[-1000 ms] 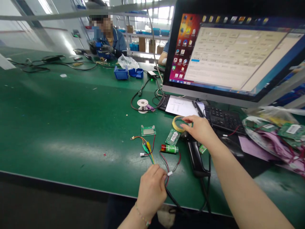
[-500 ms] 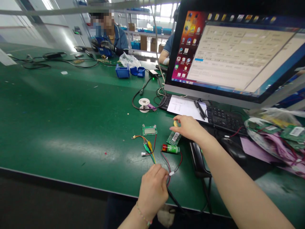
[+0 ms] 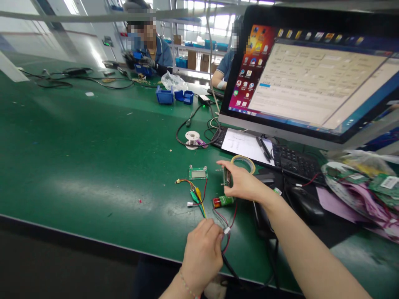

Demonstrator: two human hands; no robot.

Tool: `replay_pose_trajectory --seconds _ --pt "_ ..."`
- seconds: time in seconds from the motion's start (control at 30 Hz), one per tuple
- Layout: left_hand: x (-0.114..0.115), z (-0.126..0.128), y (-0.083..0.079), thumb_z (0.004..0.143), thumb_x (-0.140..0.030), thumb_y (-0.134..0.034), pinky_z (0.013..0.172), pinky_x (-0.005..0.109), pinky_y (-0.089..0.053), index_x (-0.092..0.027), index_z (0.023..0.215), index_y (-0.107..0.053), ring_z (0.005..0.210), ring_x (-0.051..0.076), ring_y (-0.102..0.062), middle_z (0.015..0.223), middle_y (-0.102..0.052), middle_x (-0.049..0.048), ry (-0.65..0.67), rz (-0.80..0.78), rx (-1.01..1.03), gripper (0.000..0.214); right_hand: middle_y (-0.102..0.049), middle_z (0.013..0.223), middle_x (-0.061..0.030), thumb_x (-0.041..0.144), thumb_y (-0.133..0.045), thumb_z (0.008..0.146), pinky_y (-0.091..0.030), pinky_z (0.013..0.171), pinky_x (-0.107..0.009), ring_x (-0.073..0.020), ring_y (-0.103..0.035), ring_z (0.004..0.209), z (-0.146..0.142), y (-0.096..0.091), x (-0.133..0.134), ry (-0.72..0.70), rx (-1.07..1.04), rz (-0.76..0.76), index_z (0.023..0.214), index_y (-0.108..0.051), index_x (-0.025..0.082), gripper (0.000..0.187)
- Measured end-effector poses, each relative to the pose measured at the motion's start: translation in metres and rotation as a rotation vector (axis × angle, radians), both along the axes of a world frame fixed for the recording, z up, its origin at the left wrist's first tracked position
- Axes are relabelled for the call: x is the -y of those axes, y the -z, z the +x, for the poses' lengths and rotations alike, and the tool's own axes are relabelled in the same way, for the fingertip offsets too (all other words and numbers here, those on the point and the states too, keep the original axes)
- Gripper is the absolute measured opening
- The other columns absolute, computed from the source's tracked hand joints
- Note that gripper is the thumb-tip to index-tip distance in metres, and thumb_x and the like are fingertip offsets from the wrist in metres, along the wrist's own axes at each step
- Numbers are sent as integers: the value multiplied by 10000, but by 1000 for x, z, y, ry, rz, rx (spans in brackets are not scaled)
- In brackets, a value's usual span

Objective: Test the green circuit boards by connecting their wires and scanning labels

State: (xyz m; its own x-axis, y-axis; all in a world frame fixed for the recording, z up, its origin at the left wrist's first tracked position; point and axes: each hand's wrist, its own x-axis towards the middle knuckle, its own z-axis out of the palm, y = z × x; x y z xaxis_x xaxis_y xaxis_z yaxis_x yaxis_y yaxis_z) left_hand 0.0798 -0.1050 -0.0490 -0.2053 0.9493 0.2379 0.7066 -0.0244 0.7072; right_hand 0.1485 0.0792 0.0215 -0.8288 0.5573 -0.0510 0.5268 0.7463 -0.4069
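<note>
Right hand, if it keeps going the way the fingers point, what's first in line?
The right hand, gripping a small circuit board on edge, points left. First in that line is probably the small display module lying flat on the green table. Depth is uncertain; it might pass above it.

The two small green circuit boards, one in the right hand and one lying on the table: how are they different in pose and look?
The board in the right hand is lifted off the green table and stands on edge, pinched by the right hand; the board on the table lies flat, untouched. The flat board shows a grey display window; the held board's face is turned sideways, so its details are unclear. Both are small and green.
</note>
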Motion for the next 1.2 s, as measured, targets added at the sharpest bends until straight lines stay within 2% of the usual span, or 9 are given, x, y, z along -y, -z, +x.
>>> replay_pose_trajectory --seconds 0.17,0.23,0.33,0.5,0.7,0.8,0.93,1.1,1.2 --pt "1 1 1 812 -62 -398 590 283 -351 -179 740 -506 706 173 -470 727 -503 26 12 22 20 175 -388 1319 -139 441 -552 651 -308 1028 -377 -209 -388 1231 29 0 -15 -248 -515 -856 1315 -140 207 816" --pt "2 0 2 818 -64 -391 596 286 -352 -176 745 -507 704 171 -465 728 -499 25 11 39 36 177 -388 1313 -165 595 -554 596 -309 1018 -406 -239 -393 1227 35 2 -16 -189 -572 -901 1314 -119 197 929" --pt "3 -1 3 829 -72 -382 600 288 -351 -174 750 -505 704 167 -461 726 -494 22 10 54 60 179 -373 1316 -193 732 -391 622 -354 975 -421 -240 -411 1216 37 6 -17 -122 -596 -771 1332 -58 173 963" --pt "4 -1 5 843 -91 -376 594 285 -342 -173 760 -505 699 160 -457 722 -490 19 18 74 77 174 -424 1283 -191 700 -200 727 -414 903 -407 -213 -465 1171 38 7 -18 -136 -575 -630 1346 -28 157 842" --pt "4 -2 5 853 -110 -378 597 285 -339 -175 764 -513 703 161 -456 721 -488 21 10 65 93 174 -444 1291 -126 532 -594 604 -287 1028 -430 -247 -442 1190 35 3 -21 -91 -710 -1029 1314 -175 234 876" --pt "4 -2 4 860 -125 -376 598 284 -338 -176 762 -512 704 162 -454 715 -486 23 11 78 104 176 -494 1244 -105 376 -640 607 -267 1048 -415 -233 -446 1186 31 0 -22 -109 -683 -1141 1290 -243 241 802" --pt "4 -3 5 859 -124 -378 599 281 -335 -178 776 -509 702 159 -458 719 -493 21 2 98 125 165 -496 1226 -121 294 -621 633 -339 1013 -395 -222 -470 1158 19 4 -18 26 -512 -908 1278 -297 197 728" --pt "6 -4 5 857 -135 -380 614 282 -338 -174 767 -505 713 162 -462 725 -499 24 -22 94 143 159 -477 1236 -139 256 -623 671 -346 1013 -418 -251 -460 1145 0 18 -8 166 -186 -109 1263 -390 123 650" --pt "6 -4 3 862 -144 -377 635 282 -344 -174 768 -507 727 159 -467 738 -507 22 -35 76 167 163 -427 1279 -138 233 -649 677 -319 1033 -414 -261 -405 1187 3 10 5 185 -187 -15 1244 -421 113 623"
